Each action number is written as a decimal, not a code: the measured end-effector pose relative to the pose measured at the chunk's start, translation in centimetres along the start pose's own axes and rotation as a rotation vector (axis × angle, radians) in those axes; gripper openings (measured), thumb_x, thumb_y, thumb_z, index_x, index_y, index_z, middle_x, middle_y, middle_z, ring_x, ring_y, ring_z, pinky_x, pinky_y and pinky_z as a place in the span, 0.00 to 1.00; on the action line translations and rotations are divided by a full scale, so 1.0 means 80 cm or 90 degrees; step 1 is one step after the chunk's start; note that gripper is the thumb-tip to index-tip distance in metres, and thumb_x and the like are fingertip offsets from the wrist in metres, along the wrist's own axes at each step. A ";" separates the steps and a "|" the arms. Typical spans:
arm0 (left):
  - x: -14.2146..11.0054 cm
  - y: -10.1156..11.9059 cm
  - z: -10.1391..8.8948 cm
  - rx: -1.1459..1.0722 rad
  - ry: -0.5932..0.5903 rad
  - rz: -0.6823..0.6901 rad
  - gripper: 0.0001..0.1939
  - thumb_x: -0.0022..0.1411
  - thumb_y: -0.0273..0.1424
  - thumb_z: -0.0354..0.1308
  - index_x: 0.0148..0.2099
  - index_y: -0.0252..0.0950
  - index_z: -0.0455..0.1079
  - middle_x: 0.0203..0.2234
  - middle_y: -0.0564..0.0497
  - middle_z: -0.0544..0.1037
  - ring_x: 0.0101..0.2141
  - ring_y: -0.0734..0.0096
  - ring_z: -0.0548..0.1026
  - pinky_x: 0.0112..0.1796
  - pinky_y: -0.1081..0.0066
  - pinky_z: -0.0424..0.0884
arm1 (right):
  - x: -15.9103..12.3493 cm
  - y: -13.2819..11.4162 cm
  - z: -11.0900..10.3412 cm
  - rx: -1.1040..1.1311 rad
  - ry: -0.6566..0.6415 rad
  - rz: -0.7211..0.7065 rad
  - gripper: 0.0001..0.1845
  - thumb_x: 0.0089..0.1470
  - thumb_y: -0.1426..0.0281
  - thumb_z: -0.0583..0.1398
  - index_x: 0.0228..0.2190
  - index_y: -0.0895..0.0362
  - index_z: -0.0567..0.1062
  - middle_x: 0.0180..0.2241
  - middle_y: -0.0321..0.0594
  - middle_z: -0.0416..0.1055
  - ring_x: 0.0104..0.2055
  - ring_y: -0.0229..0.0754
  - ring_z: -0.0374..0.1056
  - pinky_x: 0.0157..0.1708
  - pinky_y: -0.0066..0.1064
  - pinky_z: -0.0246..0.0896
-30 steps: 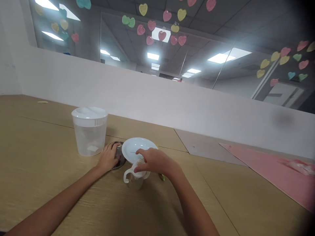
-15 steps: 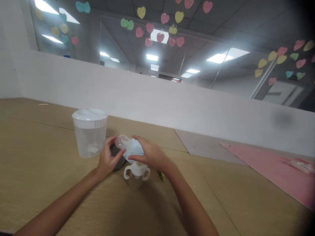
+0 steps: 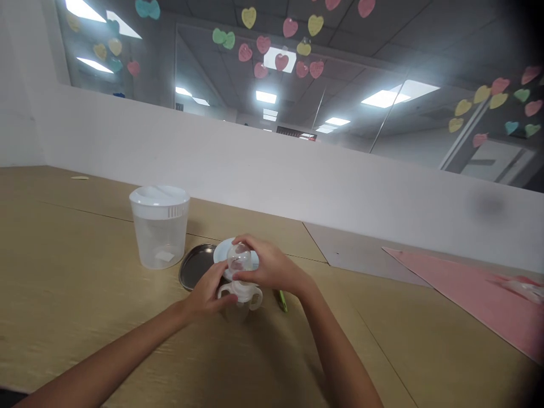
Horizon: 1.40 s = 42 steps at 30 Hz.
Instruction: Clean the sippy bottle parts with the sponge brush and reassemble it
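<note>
My right hand (image 3: pixel 274 265) pinches a clear domed cap (image 3: pixel 240 256) between thumb and fingers, just above the collar of a two-handled baby bottle (image 3: pixel 242 292). Whether the cap touches the collar I cannot tell. The bottle stands upright on the table, its see-through body faint against the wood. My left hand (image 3: pixel 207 296) is closed around the bottle's left side at the handle, thumb in front and fingers reaching behind. Past both hands lies a pale blue dish (image 3: pixel 221 251), partly hidden by them.
A dark metal tray (image 3: pixel 196 267) lies left of the dish. Further left stands a clear bucket (image 3: pixel 159 229) with a white lid. A thin green object (image 3: pixel 283 301) rests right of the bottle. A pink sheet (image 3: pixel 463 294) covers the table's right side, with a white wall (image 3: pixel 255 164) behind.
The clear cap has moved from beside my left hand, in front of the tray, to above the bottle in my right hand. My left hand has come right and down onto the bottle.
</note>
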<state>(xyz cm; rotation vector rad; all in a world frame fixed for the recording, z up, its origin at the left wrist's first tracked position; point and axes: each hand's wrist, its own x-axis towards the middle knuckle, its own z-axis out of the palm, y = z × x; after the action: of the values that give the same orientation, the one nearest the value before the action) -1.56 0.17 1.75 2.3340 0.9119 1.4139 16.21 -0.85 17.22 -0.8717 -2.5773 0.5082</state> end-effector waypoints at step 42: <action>-0.005 0.004 0.020 0.191 -0.012 -0.040 0.25 0.52 0.47 0.59 0.49 0.38 0.66 0.42 0.46 0.75 0.46 0.59 0.69 0.57 0.52 0.46 | 0.004 0.027 0.012 -0.087 -0.191 0.064 0.47 0.38 0.68 0.67 0.59 0.54 0.56 0.52 0.45 0.64 0.53 0.48 0.61 0.47 0.34 0.57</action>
<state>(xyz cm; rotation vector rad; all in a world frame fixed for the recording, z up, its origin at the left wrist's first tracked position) -0.21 -0.19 0.88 2.4973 1.2553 1.3043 16.58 0.76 15.54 -1.0460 -2.8788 0.5318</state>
